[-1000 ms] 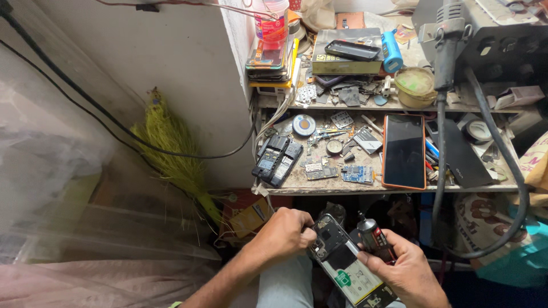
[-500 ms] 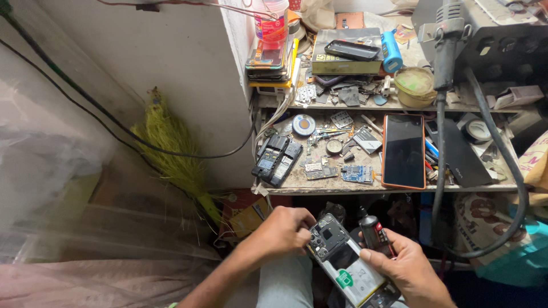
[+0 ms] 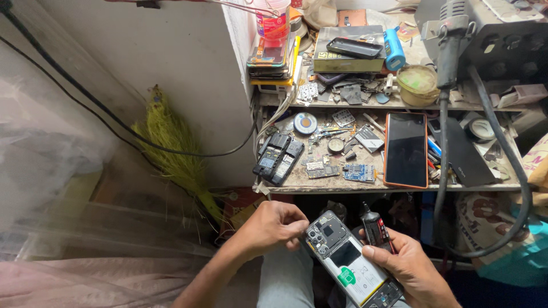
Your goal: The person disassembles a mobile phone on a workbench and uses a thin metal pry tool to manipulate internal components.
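Opened phone (image 3: 349, 261), with its back cover removed so that the battery and the boards are seen, is held low in the view, just under the front edge of the workbench (image 3: 399, 186) and above the person's lap. Its upper end is gripped by the left hand (image 3: 273, 228), whose fingers are curled and pressed together around the top corner. The lower part is supported by the right hand (image 3: 412, 268); the thumb is laid along the right side of the phone, and a small dark bottle (image 3: 377, 229) with a red band is kept between the fingers of this hand, just beside the phone. On the workbench an orange-framed smartphone (image 3: 406, 149) is lying face up, and two keypad phones (image 3: 278, 158) are placed near the left edge.
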